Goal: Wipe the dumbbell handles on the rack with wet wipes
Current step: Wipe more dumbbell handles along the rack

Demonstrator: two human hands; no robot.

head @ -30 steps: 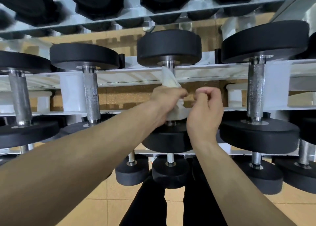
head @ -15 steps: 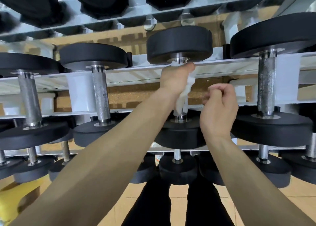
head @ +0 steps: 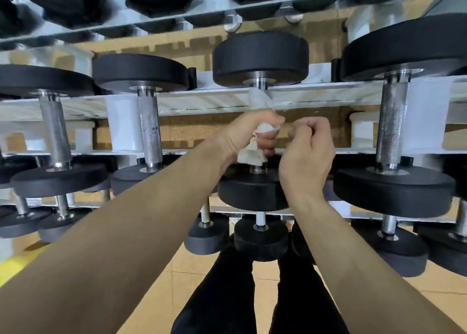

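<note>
Beige floor tiles [head: 177, 283] are spreading out below, thin grout lines crossing them. A brown speckled wall [head: 192, 131] (cork-like in texture) is showing behind, evenly lit. A blurred yellow object [head: 15, 265] is sitting on the floor at the lower left edge.

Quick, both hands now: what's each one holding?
Left hand: grips the wet wipe around the dumbbell handle.
Right hand: curled shut, holds nothing visible.

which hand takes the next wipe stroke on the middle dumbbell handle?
Left. The left hand grips the wet wipe wrapped round that handle. The right hand is a closed fist beside it, with no wipe visible.
</note>
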